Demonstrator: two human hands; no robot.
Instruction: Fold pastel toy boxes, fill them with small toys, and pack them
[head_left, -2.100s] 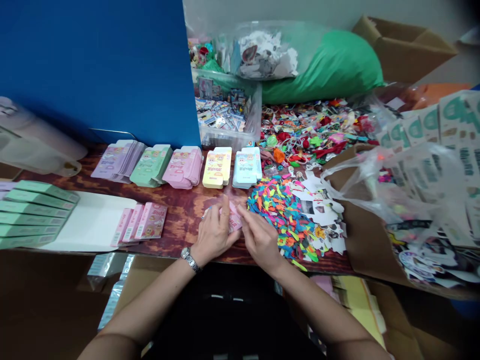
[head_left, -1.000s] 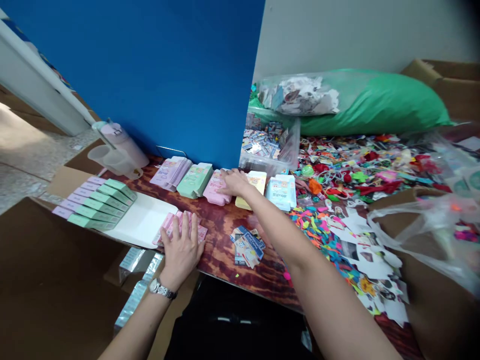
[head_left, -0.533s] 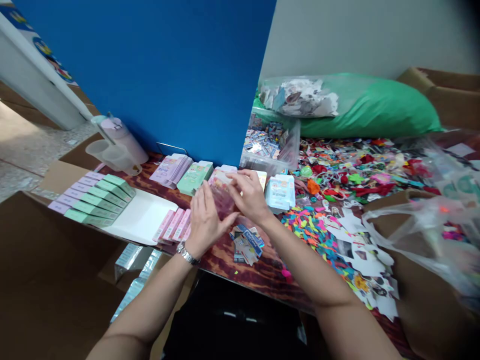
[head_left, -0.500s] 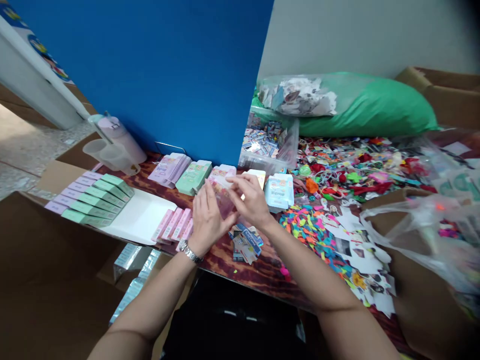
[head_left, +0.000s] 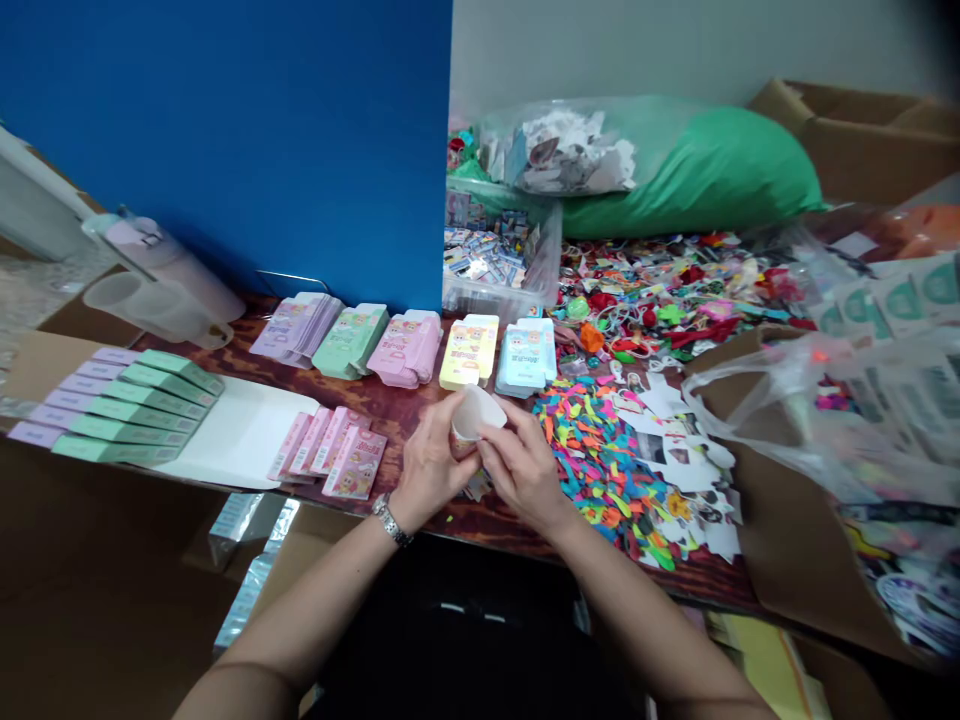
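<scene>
Right hand [head_left: 528,468] drawn back, yellow cartons [head_left: 469,352] uncovered, cards [head_left: 477,486] mostly hidden

Soft, muted light; dark top-right corner.

A big blue board [head_left: 225,150] was stood up at the back. A pale pink bottle [head_left: 187,268] was partly hidden by a see-through jug [head_left: 154,312]. A fat green bag [head_left: 739,165] was laid near an open brown box [head_left: 847,155].

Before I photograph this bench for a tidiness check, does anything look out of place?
Yes: a tiny yellow scrap lies alone near the front edge of the table, apart from the colourful heap, so it looks stray.
</scene>
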